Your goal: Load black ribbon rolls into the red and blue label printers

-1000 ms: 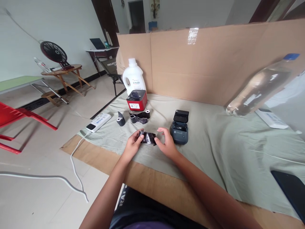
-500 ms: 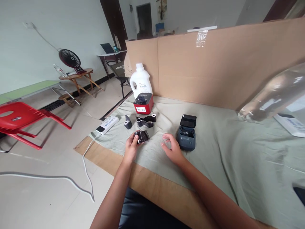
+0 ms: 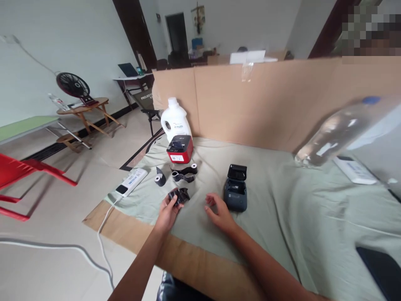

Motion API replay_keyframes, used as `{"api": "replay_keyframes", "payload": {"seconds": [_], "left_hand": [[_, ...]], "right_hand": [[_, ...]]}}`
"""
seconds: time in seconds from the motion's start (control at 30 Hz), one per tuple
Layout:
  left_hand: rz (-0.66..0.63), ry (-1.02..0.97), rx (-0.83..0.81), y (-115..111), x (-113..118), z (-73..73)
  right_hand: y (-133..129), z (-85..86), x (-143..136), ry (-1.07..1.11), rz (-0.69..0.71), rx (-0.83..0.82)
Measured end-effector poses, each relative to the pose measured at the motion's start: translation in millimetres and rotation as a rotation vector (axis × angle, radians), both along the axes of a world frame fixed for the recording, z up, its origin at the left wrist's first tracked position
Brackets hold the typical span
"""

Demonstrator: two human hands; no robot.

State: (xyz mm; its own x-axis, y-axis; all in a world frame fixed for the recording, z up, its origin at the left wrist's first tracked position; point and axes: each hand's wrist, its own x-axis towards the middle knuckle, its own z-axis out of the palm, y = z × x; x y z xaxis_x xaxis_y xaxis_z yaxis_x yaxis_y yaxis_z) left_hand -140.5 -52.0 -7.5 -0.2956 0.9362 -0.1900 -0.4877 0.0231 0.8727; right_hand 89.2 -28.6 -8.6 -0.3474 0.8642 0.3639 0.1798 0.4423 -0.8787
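My left hand [image 3: 167,211] is closed around a black glossy roll [image 3: 182,196] with a loose end, held just above the cloth. My right hand [image 3: 219,212] holds nothing; its fingers are bent and apart, beside a small dark label printer [image 3: 235,201]. That printer's lid [image 3: 237,172] stands raised, and the inside is dark. Beyond my left hand lie a small black roll with a white end [image 3: 160,179], a black roll with a curling strip [image 3: 184,177] and another black roll [image 3: 194,168]. Behind them is a red and black printer [image 3: 184,152].
A white jug [image 3: 176,119] stands against an upright cardboard sheet [image 3: 244,104]. At left lies a white power strip [image 3: 131,182] with its cord. Across to the right are a large plastic bottle [image 3: 333,133], a white device [image 3: 355,170] and a dark flat object [image 3: 380,267].
The camera view has tilted up and swung right, so everything sits lower and farther left. My left hand still holds the black roll; my right hand is still empty beside the printer.
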Motion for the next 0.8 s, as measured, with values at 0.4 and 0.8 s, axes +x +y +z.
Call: {"api": "replay_keyframes", "payload": {"seconds": [0.4,0.8], "left_hand": [[0.058,-0.206,-0.062,6.3,0.5,0.7],[-0.110,0.058,-0.132,-12.7,11.5,2.4]], "right_hand": [[7.7,-9.9,-1.7,-0.009,0.051,-0.093],[-2.1,2.3,-7.0,-0.027,-0.043,-0.152]]}}
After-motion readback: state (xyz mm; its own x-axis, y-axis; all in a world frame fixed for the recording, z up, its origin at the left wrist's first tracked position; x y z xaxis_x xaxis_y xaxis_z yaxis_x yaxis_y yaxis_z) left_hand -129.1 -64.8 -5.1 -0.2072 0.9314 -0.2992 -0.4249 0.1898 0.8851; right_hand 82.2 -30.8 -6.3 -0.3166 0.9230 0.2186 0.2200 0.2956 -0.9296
